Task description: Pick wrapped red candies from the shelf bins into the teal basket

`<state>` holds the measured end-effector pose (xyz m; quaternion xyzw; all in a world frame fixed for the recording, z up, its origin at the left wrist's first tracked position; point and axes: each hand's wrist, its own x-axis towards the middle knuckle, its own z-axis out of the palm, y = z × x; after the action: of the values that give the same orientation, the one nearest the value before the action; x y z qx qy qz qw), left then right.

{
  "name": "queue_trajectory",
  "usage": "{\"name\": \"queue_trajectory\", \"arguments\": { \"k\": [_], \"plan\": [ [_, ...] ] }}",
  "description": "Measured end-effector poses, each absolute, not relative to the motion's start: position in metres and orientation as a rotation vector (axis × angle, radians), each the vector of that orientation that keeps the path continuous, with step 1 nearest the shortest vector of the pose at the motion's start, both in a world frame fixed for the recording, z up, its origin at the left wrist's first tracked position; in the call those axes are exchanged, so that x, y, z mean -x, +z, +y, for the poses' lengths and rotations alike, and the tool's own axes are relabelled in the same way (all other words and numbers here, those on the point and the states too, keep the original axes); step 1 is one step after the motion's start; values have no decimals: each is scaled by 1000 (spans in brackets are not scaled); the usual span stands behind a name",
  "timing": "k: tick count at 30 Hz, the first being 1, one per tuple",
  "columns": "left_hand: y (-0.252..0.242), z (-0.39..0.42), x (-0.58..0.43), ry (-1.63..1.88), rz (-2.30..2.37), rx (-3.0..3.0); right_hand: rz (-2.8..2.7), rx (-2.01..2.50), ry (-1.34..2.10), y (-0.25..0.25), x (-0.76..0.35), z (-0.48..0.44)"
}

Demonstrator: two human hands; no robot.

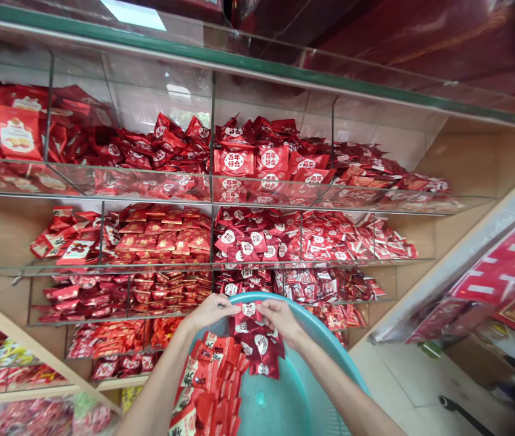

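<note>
A small packet [249, 310] with a white label is being held over the far side of a teal basket [335, 324], its edges being pinched by the fingertips of the left hand [215, 310] and the right hand [281, 318]. Both grips are seemingly being kept closed on that one packet, nothing else being visibly held.

Just below the grip, a group of dark red packets [261, 350] is being supported in the basket; whether the held packet is being touched by them cannot be told. Nearer than the grip and toward the left forearm, bright red packets [207, 378] are being kept in close rows. As judged from this, two kinds are already being gathered, the bright red ones being the more numerous.

Straight below and to the right of the grip, the basket's floor is being left bare, so the filling is apparently being only partly done. Beyond and above the grip, plenty of packets [250, 242] are being displayed behind glass dividers [213, 136], and no compartment close to the grip is visibly being emptied out.
</note>
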<state>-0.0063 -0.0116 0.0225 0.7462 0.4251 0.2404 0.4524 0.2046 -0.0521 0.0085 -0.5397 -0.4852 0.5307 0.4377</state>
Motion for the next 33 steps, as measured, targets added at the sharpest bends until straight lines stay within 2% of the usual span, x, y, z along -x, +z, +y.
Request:
{"name": "queue_trajectory", "arguments": {
  "k": [12, 17, 20, 24, 33],
  "plan": [
    [26, -14, 5, 574, 1094, -1858, -1171, 1494, 1428, -7, -218, -50],
    [26, -14, 5, 581, 1127, -1873, -1237, 1568, 1296, -10, -217, -47],
    [20, -13, 6, 584, 1205, -1842, -1366, 1632, 1075, -2, -223, -49],
    [11, -11, 4, 620, 1311, -1774, -1671, 1686, 647, 30, -222, -56],
    [9, -10, 1, 700, 1358, -1663, -1827, 1394, 292, 148, -203, -60]
  ]
}}
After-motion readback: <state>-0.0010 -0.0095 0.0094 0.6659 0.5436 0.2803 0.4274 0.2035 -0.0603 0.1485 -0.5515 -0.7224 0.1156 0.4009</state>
